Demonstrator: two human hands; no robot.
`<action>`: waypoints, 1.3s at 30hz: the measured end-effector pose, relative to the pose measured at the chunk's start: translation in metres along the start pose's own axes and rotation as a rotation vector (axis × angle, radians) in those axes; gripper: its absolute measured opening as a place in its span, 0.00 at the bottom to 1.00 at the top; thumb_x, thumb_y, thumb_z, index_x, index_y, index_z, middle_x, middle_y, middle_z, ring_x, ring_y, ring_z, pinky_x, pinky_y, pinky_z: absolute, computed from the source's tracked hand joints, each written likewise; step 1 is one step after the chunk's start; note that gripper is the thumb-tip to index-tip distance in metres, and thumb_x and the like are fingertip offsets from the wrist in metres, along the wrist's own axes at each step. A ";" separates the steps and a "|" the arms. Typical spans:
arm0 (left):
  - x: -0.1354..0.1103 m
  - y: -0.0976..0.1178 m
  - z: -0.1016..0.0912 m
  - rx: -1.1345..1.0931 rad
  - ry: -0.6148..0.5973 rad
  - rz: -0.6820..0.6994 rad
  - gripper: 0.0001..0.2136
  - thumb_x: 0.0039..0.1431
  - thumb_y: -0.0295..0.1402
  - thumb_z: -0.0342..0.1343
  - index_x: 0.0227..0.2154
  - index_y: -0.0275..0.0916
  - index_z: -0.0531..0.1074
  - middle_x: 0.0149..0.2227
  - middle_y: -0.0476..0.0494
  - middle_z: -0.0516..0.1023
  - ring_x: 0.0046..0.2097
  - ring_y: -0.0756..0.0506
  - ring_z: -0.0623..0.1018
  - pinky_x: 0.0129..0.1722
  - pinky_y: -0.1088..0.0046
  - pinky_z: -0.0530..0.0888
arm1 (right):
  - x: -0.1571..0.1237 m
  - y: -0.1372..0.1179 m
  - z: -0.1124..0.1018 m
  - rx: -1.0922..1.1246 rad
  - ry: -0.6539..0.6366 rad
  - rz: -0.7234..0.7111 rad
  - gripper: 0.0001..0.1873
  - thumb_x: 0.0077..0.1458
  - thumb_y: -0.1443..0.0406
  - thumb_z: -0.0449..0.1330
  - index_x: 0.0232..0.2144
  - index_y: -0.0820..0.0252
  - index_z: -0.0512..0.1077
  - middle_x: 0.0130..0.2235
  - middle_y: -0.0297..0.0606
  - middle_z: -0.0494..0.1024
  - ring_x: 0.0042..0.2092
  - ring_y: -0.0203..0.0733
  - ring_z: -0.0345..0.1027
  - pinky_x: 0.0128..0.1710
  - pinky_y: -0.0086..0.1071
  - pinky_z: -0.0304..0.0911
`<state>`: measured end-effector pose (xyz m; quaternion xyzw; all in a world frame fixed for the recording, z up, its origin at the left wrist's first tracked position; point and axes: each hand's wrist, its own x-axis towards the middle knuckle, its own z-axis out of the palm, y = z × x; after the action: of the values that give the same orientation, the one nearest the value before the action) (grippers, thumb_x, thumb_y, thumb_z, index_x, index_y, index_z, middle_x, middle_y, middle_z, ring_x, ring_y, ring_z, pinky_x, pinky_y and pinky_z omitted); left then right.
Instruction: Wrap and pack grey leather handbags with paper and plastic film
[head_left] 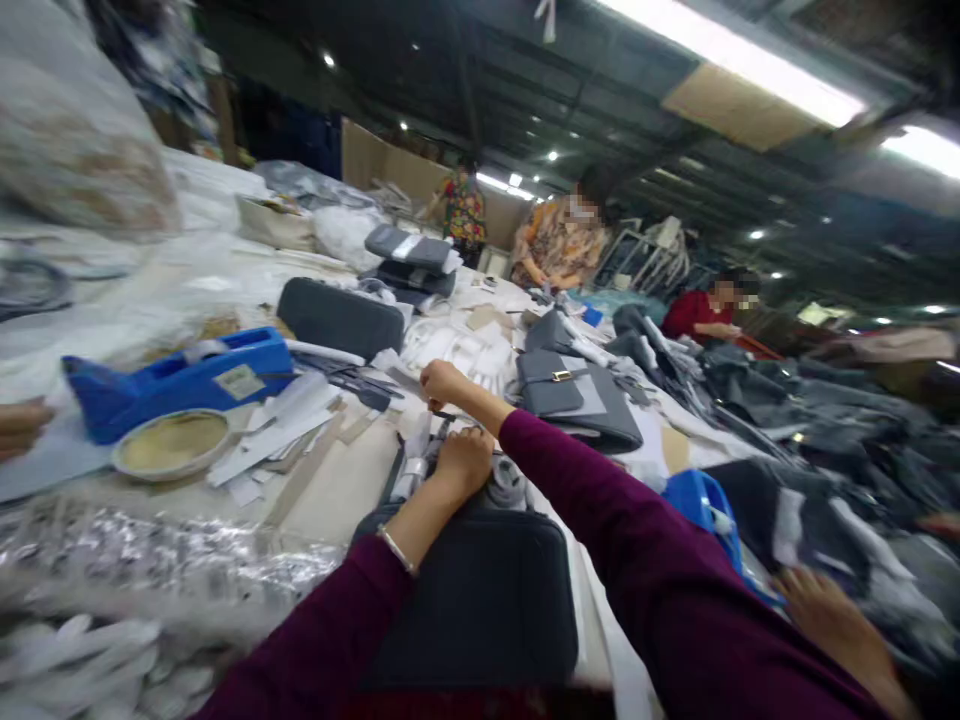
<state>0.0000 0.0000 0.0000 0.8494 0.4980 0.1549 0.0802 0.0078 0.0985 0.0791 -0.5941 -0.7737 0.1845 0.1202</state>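
Note:
A dark grey bag (480, 595) lies flat on the table right in front of me, with its strap parts wrapped in pale material (508, 485) at its far edge. My left hand (465, 462) is closed at that far edge, among the wrapped parts; what its fingers grip is hidden. Just beyond it, my right hand (444, 384) is pinched shut, its arm reaching across from the right. A flat grey strip (406, 380) lies beside those fingers; I cannot tell whether they hold it.
At left stand a blue tape dispenser (184, 380), a round dish (174, 443) and paper strips (277, 430). Further bags (341, 318) and a buckled bag (577, 395) lie beyond. Another blue dispenser (705, 510) is at right. Co-workers' hands (836, 625) show at both sides.

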 end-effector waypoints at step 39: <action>0.012 0.003 -0.008 0.027 0.062 -0.111 0.17 0.56 0.29 0.42 0.38 0.38 0.76 0.44 0.39 0.79 0.48 0.39 0.77 0.49 0.64 0.71 | -0.338 0.185 0.018 0.018 0.132 -0.234 0.08 0.47 0.76 0.53 0.23 0.61 0.69 0.30 0.37 0.71 0.35 0.37 0.64 0.36 0.29 0.58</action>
<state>0.0054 0.0083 0.0103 0.8164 0.5484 0.1698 0.0618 0.2520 -0.1879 -0.0047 -0.5098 -0.8262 0.1366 0.1970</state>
